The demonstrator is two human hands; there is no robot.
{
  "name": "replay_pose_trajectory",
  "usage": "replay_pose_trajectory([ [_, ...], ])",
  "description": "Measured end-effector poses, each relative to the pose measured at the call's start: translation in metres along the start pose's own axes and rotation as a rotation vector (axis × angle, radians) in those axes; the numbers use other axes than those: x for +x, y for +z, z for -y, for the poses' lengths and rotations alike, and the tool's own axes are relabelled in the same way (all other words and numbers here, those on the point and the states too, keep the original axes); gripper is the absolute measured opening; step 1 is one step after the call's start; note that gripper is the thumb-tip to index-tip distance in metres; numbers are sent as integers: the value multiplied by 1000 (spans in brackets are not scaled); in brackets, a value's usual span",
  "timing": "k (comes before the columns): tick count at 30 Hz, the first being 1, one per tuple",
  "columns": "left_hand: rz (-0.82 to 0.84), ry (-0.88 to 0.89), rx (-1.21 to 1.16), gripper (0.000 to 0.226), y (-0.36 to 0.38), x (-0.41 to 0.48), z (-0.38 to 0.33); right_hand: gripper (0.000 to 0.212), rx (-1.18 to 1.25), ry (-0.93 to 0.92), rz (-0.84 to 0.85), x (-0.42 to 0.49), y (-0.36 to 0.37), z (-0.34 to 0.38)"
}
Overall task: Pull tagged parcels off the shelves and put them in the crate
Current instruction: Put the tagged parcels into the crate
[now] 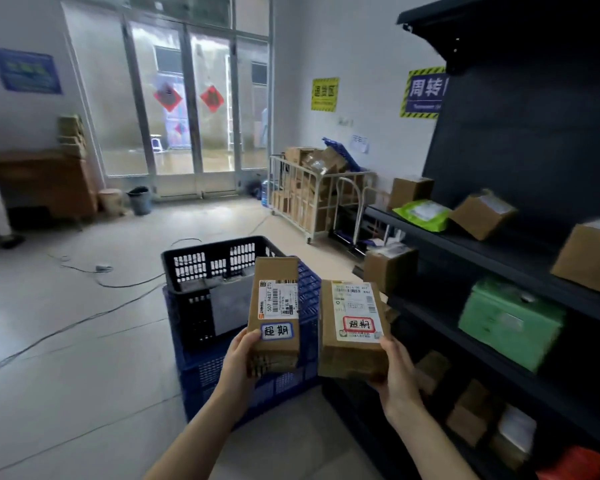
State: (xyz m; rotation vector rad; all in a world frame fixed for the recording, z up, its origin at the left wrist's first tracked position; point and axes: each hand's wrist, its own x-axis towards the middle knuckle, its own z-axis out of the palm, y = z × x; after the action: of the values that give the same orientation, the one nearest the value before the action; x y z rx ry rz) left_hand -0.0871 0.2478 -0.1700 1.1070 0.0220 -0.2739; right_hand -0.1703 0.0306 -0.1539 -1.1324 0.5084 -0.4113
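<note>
Head view: left hand and right hand each grip a stiff, seemingly light tagged cardboard parcel by its bottom end, above the black crate.

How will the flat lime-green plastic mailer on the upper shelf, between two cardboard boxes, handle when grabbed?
The lime-green plastic mailer lies thin and wrinkled, so it is probably light and floppy, sagging if lifted by one edge. Its shiny film looks slippery; a pinch may slide.
</note>
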Motion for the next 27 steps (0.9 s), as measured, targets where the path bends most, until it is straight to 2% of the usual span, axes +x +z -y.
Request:
replay_pose_trajectory([
  [3, -33, 40, -3, 15, -35, 22, -25, 32, 11, -1, 48, 13, 46, -11],
  [13, -163, 64, -48, 29, -106, 81, -73, 38, -37, 77, 177, 86, 157, -38],
  [16, -173, 48, -64, 24, -108, 110, -78, 37, -40, 74, 217, 122, 178, -43],
  [27, -241, 47, -84, 26, -74, 258, -104, 37, -117, 104, 347, 293, 242, -42],
])
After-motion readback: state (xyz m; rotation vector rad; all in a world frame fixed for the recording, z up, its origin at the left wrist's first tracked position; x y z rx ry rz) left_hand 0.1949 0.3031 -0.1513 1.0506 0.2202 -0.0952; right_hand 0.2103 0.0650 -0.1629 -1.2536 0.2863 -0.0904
